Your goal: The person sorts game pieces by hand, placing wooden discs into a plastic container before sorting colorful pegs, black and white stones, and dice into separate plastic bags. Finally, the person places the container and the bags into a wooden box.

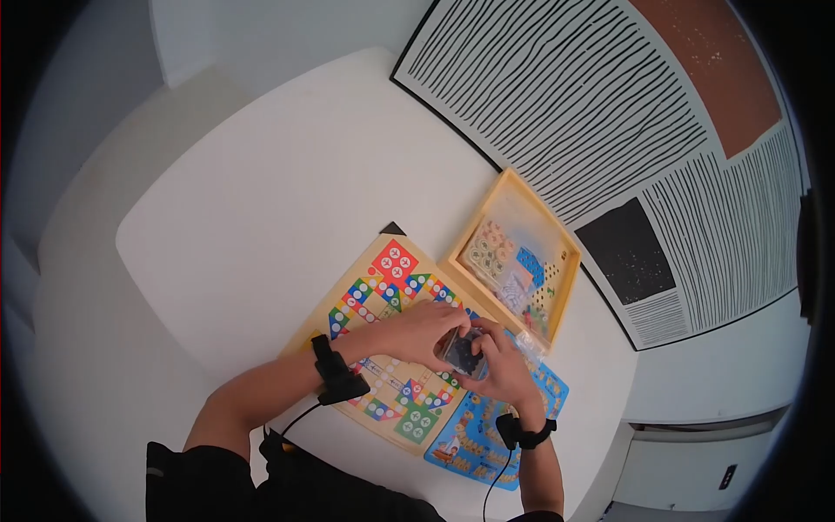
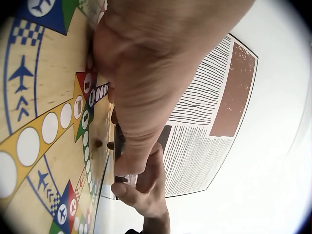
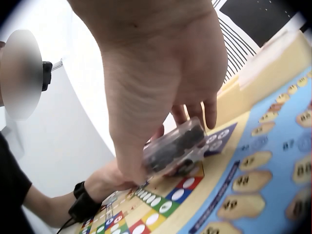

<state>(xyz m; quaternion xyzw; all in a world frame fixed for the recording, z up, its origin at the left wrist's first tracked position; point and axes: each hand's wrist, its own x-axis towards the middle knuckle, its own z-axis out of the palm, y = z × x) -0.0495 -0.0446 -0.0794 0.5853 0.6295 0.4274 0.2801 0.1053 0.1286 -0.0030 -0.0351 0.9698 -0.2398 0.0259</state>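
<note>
A small clear plastic box with dark pieces inside is between my two hands, low over the game board. My left hand grips the box from the left, its thumb on the near side. On the other side my right hand holds it with curled fingers and thumb. In the right wrist view the box is tilted, and more dark pieces show just below it. My left hand covers much of the box in the left wrist view.
A blue printed board with numbered yellow shapes lies at the game board's right. Behind them, a shallow wooden tray holds bagged game pieces. A framed striped picture stands at the back of the white table.
</note>
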